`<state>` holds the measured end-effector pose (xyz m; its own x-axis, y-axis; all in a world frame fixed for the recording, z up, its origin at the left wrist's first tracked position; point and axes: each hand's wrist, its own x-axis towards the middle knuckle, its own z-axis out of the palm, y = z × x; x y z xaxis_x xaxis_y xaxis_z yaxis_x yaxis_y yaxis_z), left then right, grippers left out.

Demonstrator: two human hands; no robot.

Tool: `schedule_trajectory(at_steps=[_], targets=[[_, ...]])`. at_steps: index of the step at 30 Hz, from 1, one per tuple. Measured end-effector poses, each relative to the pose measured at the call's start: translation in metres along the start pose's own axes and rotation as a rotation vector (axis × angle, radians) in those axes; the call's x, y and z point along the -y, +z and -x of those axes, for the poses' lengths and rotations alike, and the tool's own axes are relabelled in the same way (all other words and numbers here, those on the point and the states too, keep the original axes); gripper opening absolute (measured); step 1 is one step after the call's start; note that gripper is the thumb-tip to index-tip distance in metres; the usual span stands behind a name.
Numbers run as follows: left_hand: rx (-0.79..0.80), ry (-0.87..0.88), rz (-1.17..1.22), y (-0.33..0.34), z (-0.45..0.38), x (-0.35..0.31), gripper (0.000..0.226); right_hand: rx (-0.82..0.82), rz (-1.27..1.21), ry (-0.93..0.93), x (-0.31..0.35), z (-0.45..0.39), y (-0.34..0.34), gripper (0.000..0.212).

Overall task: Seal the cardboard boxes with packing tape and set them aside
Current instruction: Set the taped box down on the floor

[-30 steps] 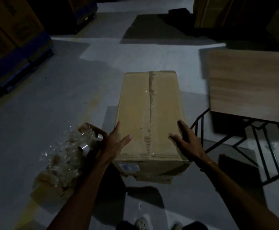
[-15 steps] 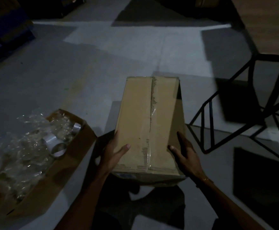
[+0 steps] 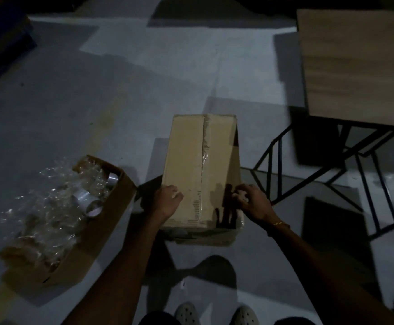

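Note:
A closed brown cardboard box (image 3: 191, 160) stands on the grey floor in front of me, with clear tape along its centre seam. My left hand (image 3: 168, 201) rests on its near left edge, fingers curled over the top. On the near right edge my right hand (image 3: 250, 202) lies with its fingers bent onto the top. To the left, an open carton (image 3: 111, 221) holds crumpled clear plastic and rolls of packing tape (image 3: 85, 200).
A wooden-topped table (image 3: 355, 66) on black metal legs (image 3: 308, 179) stands close to the box's right side. Dark stacked goods sit at the far left (image 3: 1, 43). My feet (image 3: 214, 315) are just behind the box. Grey floor stretches ahead.
The box has come down from a raised hold and sits lower and nearer to my feet. My fingers have gone from spread flat to curled at its near corners.

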<state>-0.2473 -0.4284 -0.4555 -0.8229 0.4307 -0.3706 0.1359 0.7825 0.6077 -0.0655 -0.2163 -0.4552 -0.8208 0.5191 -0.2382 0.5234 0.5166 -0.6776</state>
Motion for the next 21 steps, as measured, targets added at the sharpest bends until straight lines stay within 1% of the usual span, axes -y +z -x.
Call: schedule_trajectory(at_steps=[1,4,6,10,14,17,21], targets=[[0.006,0.012,0.045,-0.011,0.013,-0.016,0.03,-0.011,-0.021,-0.003,0.013,0.012,-0.016,0.03],[0.025,0.088,0.08,-0.042,0.057,-0.069,0.016,-0.054,-0.021,-0.004,0.052,0.047,-0.064,0.023],[0.03,0.141,0.109,-0.06,0.084,-0.105,0.011,-0.081,-0.021,-0.007,0.073,0.066,-0.093,0.021],[0.032,0.247,0.111,-0.09,0.121,-0.167,0.012,-0.191,-0.031,-0.013,0.103,0.098,-0.145,0.019],[0.108,0.328,0.215,-0.103,0.138,-0.207,0.014,-0.323,-0.05,-0.02,0.121,0.132,-0.183,0.017],[0.161,0.407,0.217,-0.105,0.144,-0.238,0.02,-0.419,-0.076,-0.02,0.125,0.155,-0.209,0.018],[0.223,0.546,0.248,-0.097,0.154,-0.299,0.011,-0.619,-0.085,-0.01,0.116,0.188,-0.256,0.014]])
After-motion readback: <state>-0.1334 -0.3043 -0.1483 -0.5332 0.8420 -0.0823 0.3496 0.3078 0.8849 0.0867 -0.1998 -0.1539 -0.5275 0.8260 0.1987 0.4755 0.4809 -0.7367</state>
